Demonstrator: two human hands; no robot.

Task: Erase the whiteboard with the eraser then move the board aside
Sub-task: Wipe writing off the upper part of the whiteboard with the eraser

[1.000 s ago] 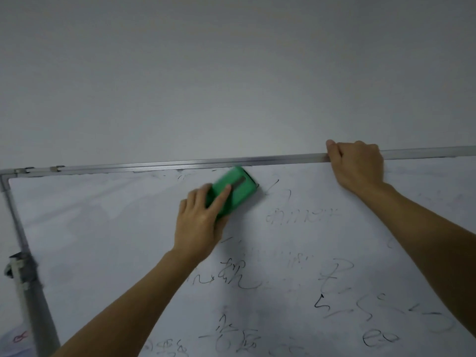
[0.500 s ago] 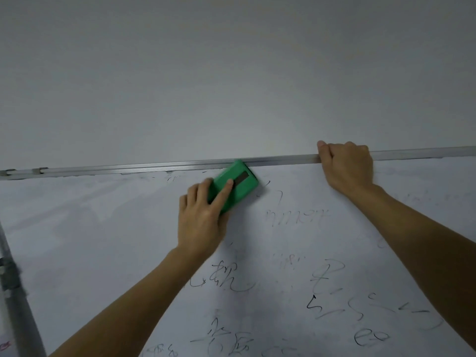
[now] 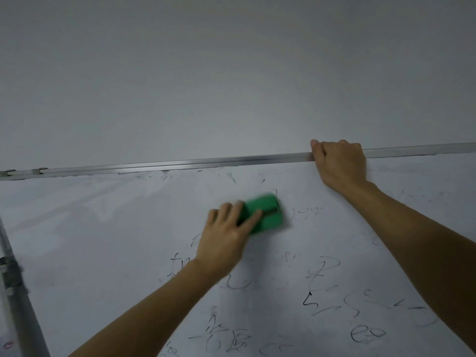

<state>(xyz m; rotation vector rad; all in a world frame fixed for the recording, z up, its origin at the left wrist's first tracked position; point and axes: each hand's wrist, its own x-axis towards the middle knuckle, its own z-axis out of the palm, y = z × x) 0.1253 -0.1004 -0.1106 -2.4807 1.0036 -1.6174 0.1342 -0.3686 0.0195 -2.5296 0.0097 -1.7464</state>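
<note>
- Green eraser [image 3: 265,213], motion-blurred, flat against the board [image 3: 103,253], a little below the top rail [image 3: 180,164].
- At 7 o'clock of the eraser, the left hand [image 3: 226,238], gripping it: fingers curled over its upper left end, thumb laid across its back.
- Black writing [image 3: 365,333] on the board from 5 to 7 o'clock of the eraser. Only pale smeared traces at 12 o'clock, just under the rail. Mostly bare, streaky surface toward 9 o'clock.
- At 1 o'clock of the eraser, well apart from it, the right hand [image 3: 340,163]: fingers hooked over the rail, thumb tip up at the hand's left side, heel against the board.
- Grey pole [image 3: 15,292] at the far 9 o'clock edge, blurred, slanting downward.
- Plain grey wall [image 3: 231,73] above the rail, at 12 o'clock.
</note>
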